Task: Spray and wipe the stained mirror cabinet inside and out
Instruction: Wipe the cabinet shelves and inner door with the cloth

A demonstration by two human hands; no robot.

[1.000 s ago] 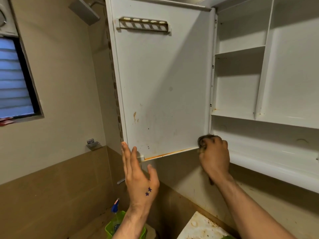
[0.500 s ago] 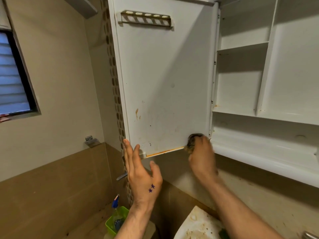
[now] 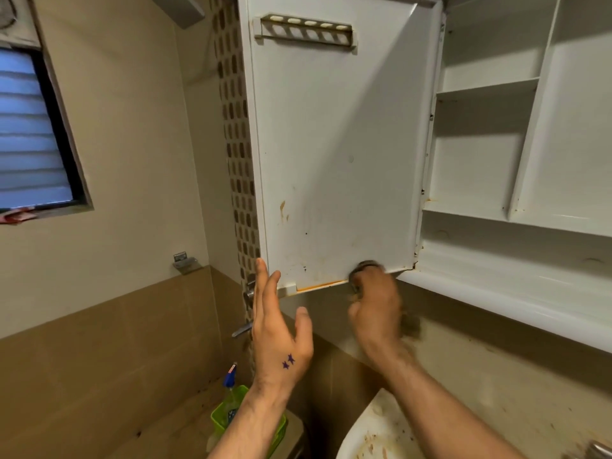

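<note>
The mirror cabinet door point(image 3: 337, 154) stands open. Its white inner face shows brown stains low down and an orange line along the bottom edge. The right hand point(image 3: 374, 309), blurred, has fingers clenched round a dark scrub pad point(image 3: 366, 267) at that edge. The left hand point(image 3: 278, 329), fingers straight, is at the door's lower left corner. A stained sink point(image 3: 374, 432) lies below the door, and a window point(image 3: 29, 127) is left of it.

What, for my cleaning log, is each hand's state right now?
Left hand: open, fingers straight, beside the cabinet door's lower corner.
Right hand: closed on a dark scrub pad at the door's bottom edge.
</note>
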